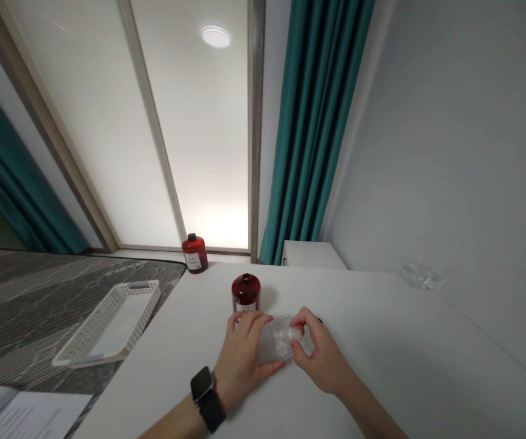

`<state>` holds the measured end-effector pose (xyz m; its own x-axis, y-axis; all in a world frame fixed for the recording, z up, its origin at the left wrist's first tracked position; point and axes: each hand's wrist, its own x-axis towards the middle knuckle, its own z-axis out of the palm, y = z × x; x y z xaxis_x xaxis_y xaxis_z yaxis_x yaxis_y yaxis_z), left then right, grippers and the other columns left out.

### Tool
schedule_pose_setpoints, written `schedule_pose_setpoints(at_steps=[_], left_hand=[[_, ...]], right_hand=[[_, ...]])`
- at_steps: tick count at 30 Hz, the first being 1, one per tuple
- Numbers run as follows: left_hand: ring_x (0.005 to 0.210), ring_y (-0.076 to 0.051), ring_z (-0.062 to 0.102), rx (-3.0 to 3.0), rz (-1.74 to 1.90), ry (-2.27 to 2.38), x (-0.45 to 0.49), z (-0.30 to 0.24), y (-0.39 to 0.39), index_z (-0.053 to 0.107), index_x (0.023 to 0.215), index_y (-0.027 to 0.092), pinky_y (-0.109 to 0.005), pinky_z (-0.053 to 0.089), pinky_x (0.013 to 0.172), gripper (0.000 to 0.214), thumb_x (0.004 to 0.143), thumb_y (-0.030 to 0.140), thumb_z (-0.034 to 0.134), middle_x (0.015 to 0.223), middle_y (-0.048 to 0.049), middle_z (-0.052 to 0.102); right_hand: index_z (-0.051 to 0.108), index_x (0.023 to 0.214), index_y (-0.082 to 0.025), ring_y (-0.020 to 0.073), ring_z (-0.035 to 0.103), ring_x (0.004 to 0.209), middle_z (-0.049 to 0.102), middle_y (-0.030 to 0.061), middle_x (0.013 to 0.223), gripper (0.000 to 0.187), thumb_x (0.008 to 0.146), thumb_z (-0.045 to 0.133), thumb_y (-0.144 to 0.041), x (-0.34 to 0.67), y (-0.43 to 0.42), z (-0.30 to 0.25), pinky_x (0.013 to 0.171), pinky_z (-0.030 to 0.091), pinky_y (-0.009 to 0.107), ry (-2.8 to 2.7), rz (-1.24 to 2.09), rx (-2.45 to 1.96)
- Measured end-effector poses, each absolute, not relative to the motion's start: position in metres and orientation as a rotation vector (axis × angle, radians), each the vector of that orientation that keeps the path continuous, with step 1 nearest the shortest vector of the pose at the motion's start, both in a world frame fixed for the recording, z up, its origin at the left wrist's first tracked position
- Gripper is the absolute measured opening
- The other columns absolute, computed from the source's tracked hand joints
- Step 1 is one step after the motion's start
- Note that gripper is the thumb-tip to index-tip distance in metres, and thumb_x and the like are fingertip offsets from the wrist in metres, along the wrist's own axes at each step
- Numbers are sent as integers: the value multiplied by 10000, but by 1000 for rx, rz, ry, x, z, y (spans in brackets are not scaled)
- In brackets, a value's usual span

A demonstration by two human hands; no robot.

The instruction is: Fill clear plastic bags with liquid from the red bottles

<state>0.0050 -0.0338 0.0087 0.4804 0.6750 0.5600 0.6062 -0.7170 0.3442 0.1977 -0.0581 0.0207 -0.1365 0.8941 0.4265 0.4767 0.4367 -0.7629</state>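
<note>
I saw the right hand (322, 356) pinch the pale end (295, 333) of a clear container (275, 341), whose long axis ran sideways over the table (381, 353) into the left hand (239, 356), fingers curled around it near the capless red bottle (246, 290).

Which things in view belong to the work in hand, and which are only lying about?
In use: clear bottle, left hand holding, right hand at its top; probably open red bottle.
Apparently lying about: capped red bottle, basket, papers, clear plastic.
</note>
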Motion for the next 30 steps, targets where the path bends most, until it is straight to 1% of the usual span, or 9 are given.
schedule_pose_setpoints(at_steps=[4, 7, 12, 15, 17, 19, 24, 26, 30], left_hand=[[1047, -332, 573, 2609, 1063, 1120, 5, 6, -32, 477, 1213, 196, -527, 423, 934, 752, 590, 282, 890, 1135, -114, 618], [1061, -326, 576, 2605, 1077, 1079, 5, 4, -28, 473, 1221, 196, -558, 395, 987, 744, 609, 302, 883, 1133, -111, 615], [1084, -324, 571, 2571, 1100, 1041, 4, 4, -25, 481, 1231, 211, -602, 344, 1060, 725, 628, 284, 876, 1134, -101, 609], [1086, -321, 569, 2493, 1088, 1037, 5, 5, -26, 497, 1226, 213, -553, 443, 999, 704, 632, 261, 872, 1153, -106, 594], [1081, -302, 575, 2433, 1086, 1011, 5, 6, -27, 493, 1239, 214, -481, 512, 937, 708, 633, 200, 860, 1171, -104, 577], [1082, -286, 580, 2394, 1103, 987, 5, 7, -28, 483, 1254, 217, -442, 535, 920, 723, 631, 134, 840, 1180, -98, 564], [1095, -298, 578, 2368, 1175, 1041, 2, 5, -27, 470, 1256, 222, -480, 526, 939, 705, 654, 103, 819, 1187, -103, 543], [1096, -300, 577, 2373, 1179, 1054, 0, 4, -26, 466, 1258, 220, -488, 526, 938, 704, 660, 110, 821, 1188, -105, 538], [1086, -305, 588, 2381, 1160, 1022, 0, 6, -26, 479, 1264, 231, -485, 538, 921, 691, 666, 129, 809, 1178, -101, 549]], right_hand=[[458, 949, -221, 179, 489, 788, 454, -17, 832, 286, 695, 471, -91, 200, -57, 21, 756, 422, 317, -1777, 602, -1182], [456, 950, -224, 182, 486, 796, 450, -14, 837, 299, 686, 475, -88, 201, -54, 21, 767, 425, 320, -1771, 612, -1192], [438, 943, -223, 185, 484, 807, 437, -15, 838, 295, 685, 479, -86, 200, -50, 23, 777, 424, 336, -1778, 647, -1229], [425, 940, -224, 185, 482, 811, 434, -19, 838, 301, 681, 487, -84, 201, -50, 26, 782, 418, 342, -1799, 664, -1269], [419, 940, -227, 181, 482, 807, 435, -24, 834, 308, 679, 488, -79, 202, -50, 30, 771, 416, 334, -1820, 666, -1302], [423, 942, -230, 175, 488, 790, 443, -29, 825, 299, 692, 482, -78, 202, -50, 34, 748, 412, 321, -1842, 661, -1355], [447, 883, -233, 152, 486, 646, 458, -60, 695, 123, 808, 533, -187, 196, -49, 49, 619, 375, 272, -1873, 632, -1499], [452, 881, -230, 148, 495, 607, 489, -60, 666, 98, 836, 536, -209, 193, -50, 55, 584, 355, 261, -1893, 618, -1526], [425, 869, -233, 159, 520, 603, 515, -53, 654, 101, 856, 506, -173, 194, -51, 64, 579, 338, 261, -2010, 592, -1564]])
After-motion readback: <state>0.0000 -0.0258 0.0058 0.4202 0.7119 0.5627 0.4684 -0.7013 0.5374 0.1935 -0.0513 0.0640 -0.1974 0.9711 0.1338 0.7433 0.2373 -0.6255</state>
